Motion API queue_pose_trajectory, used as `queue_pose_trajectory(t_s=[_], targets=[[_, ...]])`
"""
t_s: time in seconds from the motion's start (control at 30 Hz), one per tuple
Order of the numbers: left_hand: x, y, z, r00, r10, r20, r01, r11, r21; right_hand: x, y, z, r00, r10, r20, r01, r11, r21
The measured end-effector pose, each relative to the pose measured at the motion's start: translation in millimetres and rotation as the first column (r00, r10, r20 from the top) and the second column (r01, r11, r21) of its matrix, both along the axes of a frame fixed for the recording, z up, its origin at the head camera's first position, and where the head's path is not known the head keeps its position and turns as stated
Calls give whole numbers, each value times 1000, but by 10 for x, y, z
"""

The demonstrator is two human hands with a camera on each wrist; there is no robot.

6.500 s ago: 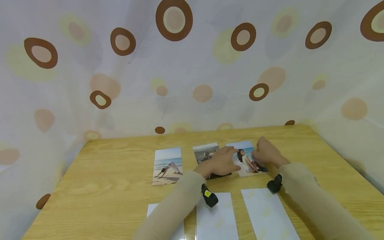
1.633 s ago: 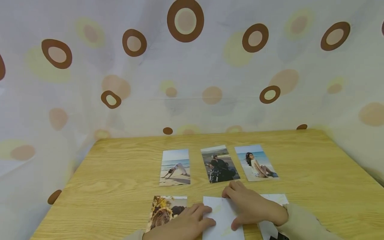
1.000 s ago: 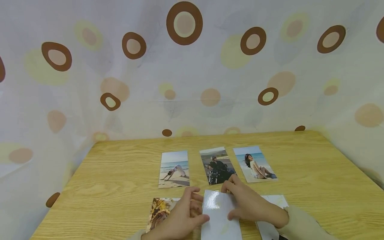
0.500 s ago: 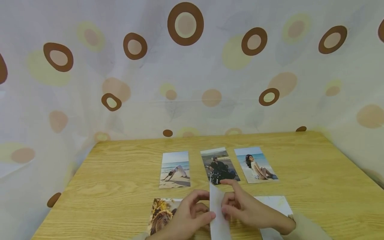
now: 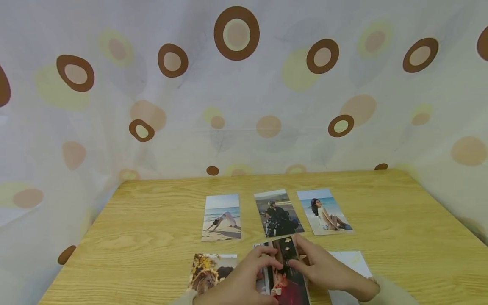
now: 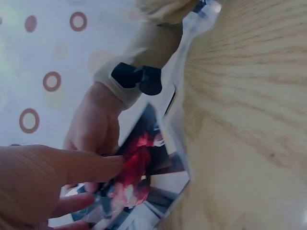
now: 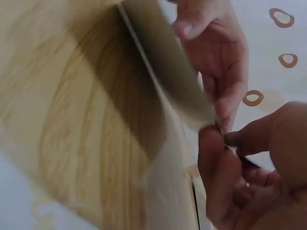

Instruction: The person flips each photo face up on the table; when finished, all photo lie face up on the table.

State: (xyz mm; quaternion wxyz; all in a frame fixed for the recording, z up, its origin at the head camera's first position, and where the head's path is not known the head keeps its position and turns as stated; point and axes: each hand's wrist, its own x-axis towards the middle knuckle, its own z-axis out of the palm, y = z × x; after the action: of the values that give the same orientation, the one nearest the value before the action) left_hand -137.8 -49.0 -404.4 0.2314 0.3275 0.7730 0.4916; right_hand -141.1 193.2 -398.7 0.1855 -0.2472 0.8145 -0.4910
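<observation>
A photo (image 5: 293, 290) of a person in red with a white cup is tilted up over the near middle of the table. My right hand (image 5: 324, 267) pinches its right edge between thumb and fingers, plain in the right wrist view, where its pale back (image 7: 175, 76) shows. On the picture side lies my left hand (image 5: 244, 277), its fingers loosely extended across the left part. The left wrist view has the left thumb in front of the picture face (image 6: 136, 167). To the left is a photo with yellow leaves (image 5: 202, 273), partly covered by the left hand.
A back row holds a beach yoga photo (image 5: 222, 218), a motorcycle rider photo (image 5: 280, 214) and a photo of a person sitting on a beach (image 5: 325, 212). A face-down white card (image 5: 352, 262) lies at the right, partly under the right forearm. Patterned cloth (image 5: 244, 97) hangs behind the wooden table (image 5: 152, 224).
The leaf photo shows where a white card lay earlier. The middle card, white side up before, was lifted, stood on edge and turned picture side up. The left fingers moved onto its face.
</observation>
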Motion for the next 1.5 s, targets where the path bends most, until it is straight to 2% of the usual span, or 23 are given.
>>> queue_pose_trajectory(t_s=[0.1,0.23,0.27,0.33,0.43,0.5,0.57,0.67,0.73,0.8,0.87,0.93,0.97,1.03,1.1,1.17,1.2,1.33,1.43,1.5], targets=[[-34,-7,-17,993,-65,-101,48,986,-158,5,3,-46,989,-49,-137,64,992,109],[-50,-32,-45,959,-142,-246,58,945,-323,0,-3,-96,971,-98,-219,149,962,231],[-51,-39,-50,951,-153,-270,53,938,-343,0,-4,-100,969,-102,-225,158,957,245],[-52,-48,-54,945,-160,-286,49,931,-361,1,-1,-97,969,-104,-224,162,951,262],[-47,-49,-58,943,-160,-291,45,929,-367,3,5,-80,970,-100,-220,161,947,279],[-43,-43,-61,941,-160,-298,37,925,-379,9,0,-75,966,-106,-237,178,935,308],[-40,-39,-65,939,-159,-305,29,920,-391,29,-16,-74,953,-129,-273,224,908,355],[-40,-32,-70,932,-168,-322,24,914,-406,68,-59,-71,917,-203,-342,344,836,428],[-40,-30,-72,926,-175,-333,25,912,-410,93,-87,-63,898,-235,-371,397,795,458],[-43,-27,-72,920,-183,-346,25,909,-415,104,-107,-56,887,-247,-390,423,776,469],[-45,-25,-71,919,-185,-348,24,908,-419,105,-107,-55,890,-220,-399,404,787,467],[-50,-17,-68,923,-182,-340,24,906,-422,104,-83,-51,899,-185,-396,367,812,454],[-53,-8,-65,918,-190,-348,26,905,-424,99,-62,-51,904,-170,-393,348,826,443],[-52,11,-51,905,-214,-368,30,894,-446,92,-12,-42,913,-146,-381,310,856,415],[-47,35,-34,883,-246,-400,33,882,-470,80,49,-13,920,-132,-370,281,879,386],[-40,79,7,864,-273,-424,28,865,-501,60,138,32,921,-117,-371,262,892,369],[-37,109,33,861,-278,-426,23,858,-513,49,193,64,920,-103,-379,252,896,367],[-58,277,156,834,-282,-474,-8,853,-522,-14,468,186,921,-21,-390,190,896,401],[-86,435,202,789,-315,-528,-10,852,-524,-51,659,232,932,30,-361,152,872,465],[-84,550,189,769,-347,-537,14,849,-529,-53,758,222,937,52,-345,143,845,515]])
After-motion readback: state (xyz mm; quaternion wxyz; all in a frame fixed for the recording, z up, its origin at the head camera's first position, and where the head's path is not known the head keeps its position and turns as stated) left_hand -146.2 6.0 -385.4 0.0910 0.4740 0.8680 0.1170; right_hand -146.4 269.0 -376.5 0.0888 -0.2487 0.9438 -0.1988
